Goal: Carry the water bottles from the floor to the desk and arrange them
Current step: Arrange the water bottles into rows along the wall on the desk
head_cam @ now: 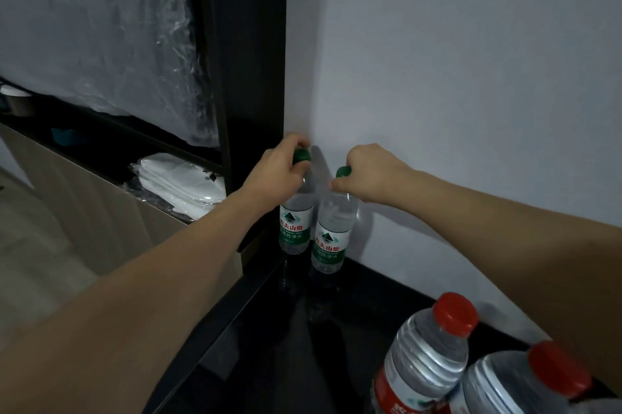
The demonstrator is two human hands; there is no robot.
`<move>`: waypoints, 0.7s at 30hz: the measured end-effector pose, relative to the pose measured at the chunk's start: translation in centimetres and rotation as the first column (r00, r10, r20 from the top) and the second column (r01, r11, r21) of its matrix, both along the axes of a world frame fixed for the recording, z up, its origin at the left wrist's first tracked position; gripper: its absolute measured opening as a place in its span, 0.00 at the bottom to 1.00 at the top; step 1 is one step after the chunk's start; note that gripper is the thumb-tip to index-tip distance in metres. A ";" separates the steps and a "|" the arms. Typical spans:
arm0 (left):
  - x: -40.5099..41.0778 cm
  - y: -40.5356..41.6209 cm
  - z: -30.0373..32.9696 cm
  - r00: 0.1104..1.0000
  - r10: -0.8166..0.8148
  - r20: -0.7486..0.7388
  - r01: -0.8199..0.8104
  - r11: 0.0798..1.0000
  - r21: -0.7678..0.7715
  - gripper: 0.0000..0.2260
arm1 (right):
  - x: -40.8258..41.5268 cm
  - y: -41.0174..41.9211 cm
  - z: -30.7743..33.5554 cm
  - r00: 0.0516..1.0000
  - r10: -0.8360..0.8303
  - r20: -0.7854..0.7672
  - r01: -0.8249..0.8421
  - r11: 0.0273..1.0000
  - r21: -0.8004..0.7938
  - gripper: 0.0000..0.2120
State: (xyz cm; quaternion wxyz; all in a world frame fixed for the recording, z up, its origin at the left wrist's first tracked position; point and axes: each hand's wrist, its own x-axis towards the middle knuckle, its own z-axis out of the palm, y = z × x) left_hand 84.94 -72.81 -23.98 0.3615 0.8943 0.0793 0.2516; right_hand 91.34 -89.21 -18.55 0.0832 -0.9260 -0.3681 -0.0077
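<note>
**Two green caps, one in each hand, at the corner of the desk**

Over on the left a dark shelf unit [215,77] holds crinkled plastic sheeting [101,26] and, lower down, a wrapped stack of white cloth [178,181]. None of it is in play.

Next comes the left hand [276,174], fingers curled down over the neck and cap of the left green-capped bottle [295,225]. Gripping that high looks like the easy way to steer a bottle into a tight spot without knocking its neighbour. The bottle stands upright against the shelf post, its base at the glossy black desk top [303,329]; whether it has quite touched down I cannot tell.

Just beside it, the right hand [367,174] pinches the right green-capped bottle [333,232] around the cap, upright too, near the grey wall [471,77].

Two red-capped bottles [430,356] stand nearer, at the lower right. I'd guess the corner is being filled first, so the row builds outward.
</note>
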 end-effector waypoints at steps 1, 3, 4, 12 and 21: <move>0.5 0.2 -0.2 1.000 0.007 0.004 -0.007 1.000 0.008 0.13 | 0.3 0.2 -0.2 1.000 0.006 0.007 -0.006 1.000 0.006 0.23; 1.3 0.5 -0.7 1.000 0.009 0.027 -0.010 1.000 0.008 0.11 | 0.8 0.5 -0.5 1.000 0.003 0.010 -0.003 1.000 0.014 0.23; 1.5 0.6 -0.9 0.999 0.007 0.040 -0.007 1.000 0.001 0.10 | 1.0 0.6 -0.5 1.000 -0.004 0.009 0.003 1.000 0.012 0.23; 1.9 1.4 -1.0 0.997 -0.036 0.063 0.038 0.999 -0.025 0.09 | 1.3 1.2 -0.8 1.000 -0.020 0.023 0.019 1.000 0.019 0.23; 1.5 1.1 -0.6 0.995 -0.081 0.054 0.085 0.994 -0.074 0.07 | 1.2 1.4 -0.7 0.999 -0.020 0.037 0.021 1.000 -0.010 0.22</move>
